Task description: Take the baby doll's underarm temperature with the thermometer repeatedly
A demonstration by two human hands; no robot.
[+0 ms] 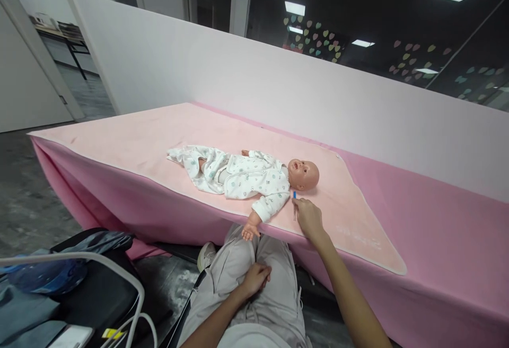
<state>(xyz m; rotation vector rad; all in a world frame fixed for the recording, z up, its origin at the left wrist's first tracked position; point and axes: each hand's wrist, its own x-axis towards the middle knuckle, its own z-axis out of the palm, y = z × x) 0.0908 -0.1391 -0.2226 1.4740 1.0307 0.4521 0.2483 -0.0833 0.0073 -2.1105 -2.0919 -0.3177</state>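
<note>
A baby doll (304,174) lies on its back on a peach mat (131,125), its head toward the right. It wears a white printed outfit (254,174), opened around the legs. One doll hand (250,228) hangs over the mat's near edge. Just below the doll's head, my right hand (310,216) pinches a thin, pale stick with a blue tip (295,195); its exact kind is too small to make out. My left hand (257,279) rests on my lap with curled fingers, and nothing shows in it.
Pink cloth (445,231) covers the table beneath the mat. A low white wall (238,77) with dark glass above runs behind it. At lower left, a black chair (107,289) bears a blue-tinted plastic bottle (47,273), clothing and a white device, with a pale curved tube in front.
</note>
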